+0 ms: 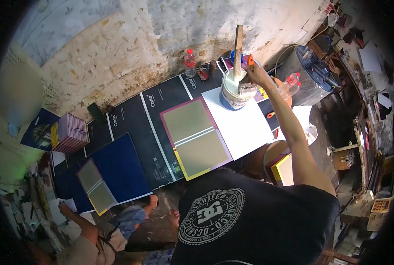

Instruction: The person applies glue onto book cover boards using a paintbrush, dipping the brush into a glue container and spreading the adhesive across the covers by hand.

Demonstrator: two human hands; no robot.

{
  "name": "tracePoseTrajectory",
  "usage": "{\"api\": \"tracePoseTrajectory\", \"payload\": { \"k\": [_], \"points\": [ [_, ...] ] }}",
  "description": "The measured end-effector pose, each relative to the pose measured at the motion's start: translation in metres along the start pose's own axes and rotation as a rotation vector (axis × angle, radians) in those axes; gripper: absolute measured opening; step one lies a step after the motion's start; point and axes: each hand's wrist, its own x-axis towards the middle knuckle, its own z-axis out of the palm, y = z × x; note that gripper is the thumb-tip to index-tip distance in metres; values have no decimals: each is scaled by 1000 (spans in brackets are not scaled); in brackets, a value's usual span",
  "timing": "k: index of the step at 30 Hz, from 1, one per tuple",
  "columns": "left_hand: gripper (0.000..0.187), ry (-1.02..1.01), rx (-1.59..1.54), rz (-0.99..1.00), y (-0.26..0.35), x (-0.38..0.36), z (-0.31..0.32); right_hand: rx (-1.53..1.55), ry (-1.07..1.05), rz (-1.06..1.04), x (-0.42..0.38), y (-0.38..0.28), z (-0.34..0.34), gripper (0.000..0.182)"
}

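My right hand (258,76) is closed around a broad brush (248,89) with an orange handle, its bristle end at the rim of a white bucket (233,99). Pale paste and an upright wooden stick (238,46) are in the bucket, which stands on a white sheet (242,132). Left of this sheet lies an open cover with beige panels and maroon and yellow edges (197,138). My left hand does not show. A bit of skin beside the black shirt is too unclear to identify.
A co-worker's arm (84,225) is at the lower left, near a smaller cover (95,185) on a blue board (122,161). Stacked books (71,134) are at the far left. A red-capped bottle (190,65) stands by the wall; a grey drum (300,66) is at right.
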Motion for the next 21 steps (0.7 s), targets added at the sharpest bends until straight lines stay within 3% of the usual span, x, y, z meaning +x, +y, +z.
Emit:
{"api": "tracePoseTrajectory", "payload": {
  "k": [3,4,7,11,12,13,14,15,17,18,21],
  "points": [
    [34,-78,-114,25,35,-72,47,-94,78,-116,20,23,10,51],
    [34,-134,-159,32,52,-99,61,-49,-10,-38,15,7,0,47],
    [35,-307,-304,90,120,-163,91,-118,-144,-64,30,-10,-17,43],
    [35,-286,-701,255,229,-180,100,-138,-98,-167,24,-63,-16,46],
    [35,-266,-809,304,256,-177,98,-171,-49,-224,9,-88,-13,50],
    [35,-196,-716,544,286,-174,83,-341,83,-381,21,-74,15,56],
    [35,-255,-681,568,308,-172,82,-283,69,-424,11,-93,27,59],
    [38,-208,-646,716,330,-172,82,-223,51,-464,-10,-114,40,64],
    [73,-384,-380,973,357,-162,89,-255,-27,-391,-29,-137,82,62],
    [100,-484,-165,958,369,-165,87,-191,1,-465,-45,-149,100,58],
    [126,-685,266,976,384,-163,84,149,109,-616,-79,-167,155,50]
  ]
}}
